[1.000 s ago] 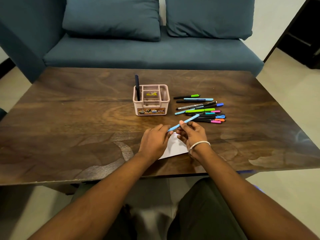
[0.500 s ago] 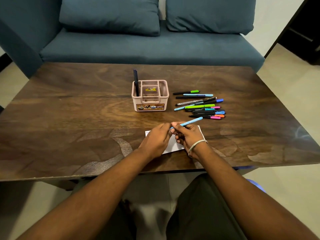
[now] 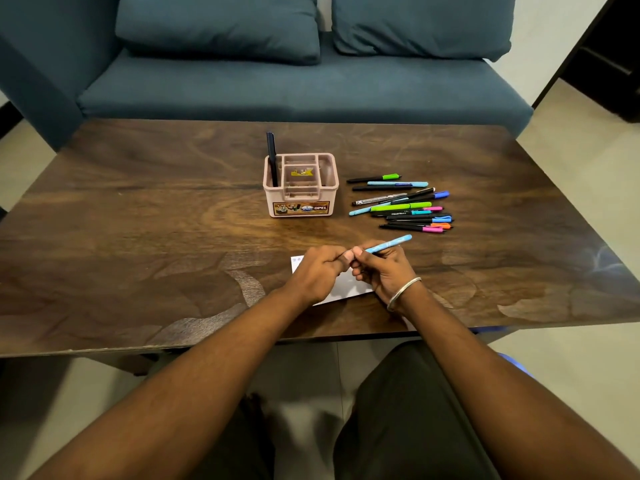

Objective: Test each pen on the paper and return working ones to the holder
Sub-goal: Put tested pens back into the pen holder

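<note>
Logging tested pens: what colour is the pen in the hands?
Light blue pen, clearest in the head view.

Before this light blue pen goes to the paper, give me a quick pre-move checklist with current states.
1. Light blue pen gripped by right hand: ok.
2. Left hand at the pen's near end, as if uncapping: ok.
3. Cap off, tip exposed: cannot tell, fingers hide it.
4. Paper under the hands, ready for a test stroke: ok, though mostly covered.
5. Holder upright with free compartments, one dark pen in it: ok.
6. Untested pens lying apart from the hands: ok.
</note>
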